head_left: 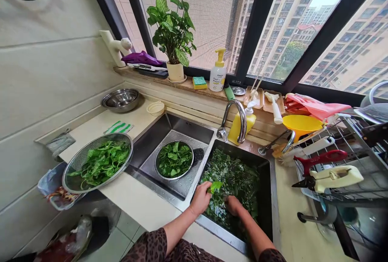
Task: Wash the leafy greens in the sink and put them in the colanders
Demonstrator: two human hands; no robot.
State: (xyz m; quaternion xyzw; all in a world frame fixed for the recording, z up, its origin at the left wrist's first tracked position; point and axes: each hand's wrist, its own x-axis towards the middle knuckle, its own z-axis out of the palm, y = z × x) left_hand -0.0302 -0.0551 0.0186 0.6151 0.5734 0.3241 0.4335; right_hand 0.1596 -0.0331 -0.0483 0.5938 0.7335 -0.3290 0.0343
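My left hand point(201, 198) is closed on a bright green leaf point(216, 186) above the near left edge of the right sink basin point(266, 197). That basin holds water with many leafy greens point(232, 169) floating in it. Low in the same basin is my right hand point(233, 205), at the water among the greens; its fingers are partly hidden and blurred. In the left basin point(148, 144) stands a round metal bowl point(156, 165) full of green leaves. A wide metal colander point(129, 155) with more leafy greens rests on the counter at the left.
A curved faucet point(242, 118) rises behind the right basin, beside a yellow soap bottle point(235, 128). A steel bowl point(120, 101) sits at the back left. On the right, a wire dish rack point(339, 132) carries scissors point(336, 179) and a red-handled peeler point(321, 159). A potted plant point(175, 71) stands on the sill.
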